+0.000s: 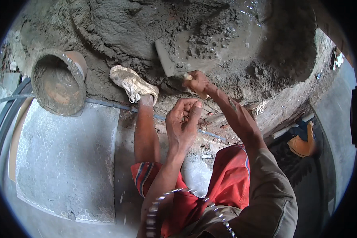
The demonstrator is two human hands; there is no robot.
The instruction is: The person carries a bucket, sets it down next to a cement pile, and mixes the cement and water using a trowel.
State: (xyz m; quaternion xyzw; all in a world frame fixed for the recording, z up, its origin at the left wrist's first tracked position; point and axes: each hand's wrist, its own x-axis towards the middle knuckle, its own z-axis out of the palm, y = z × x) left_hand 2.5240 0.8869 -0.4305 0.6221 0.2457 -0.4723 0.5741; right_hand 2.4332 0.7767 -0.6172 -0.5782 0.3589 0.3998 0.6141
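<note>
My right hand (198, 83) is closed round the pale handle of a trowel (164, 59). The trowel's flat blade, coated in grey, rests at the near edge of a heap of wet mortar (127, 31). Just below and left of it, my left hand (183, 121) is raised with bent fingers; its thumb stands apart from them and nothing shows in its grasp. Beyond the trowel, a watery hollow (242, 39) in the mortar holds soft lumps.
A mortar-caked bucket (59, 83) lies tilted at the left, above a grey sheet with a hexagon pattern (67, 158). My left foot wears a muddy pale shoe (133, 83) at the mortar's edge. An orange-and-dark item (301, 144) lies at the right, past a rough ledge.
</note>
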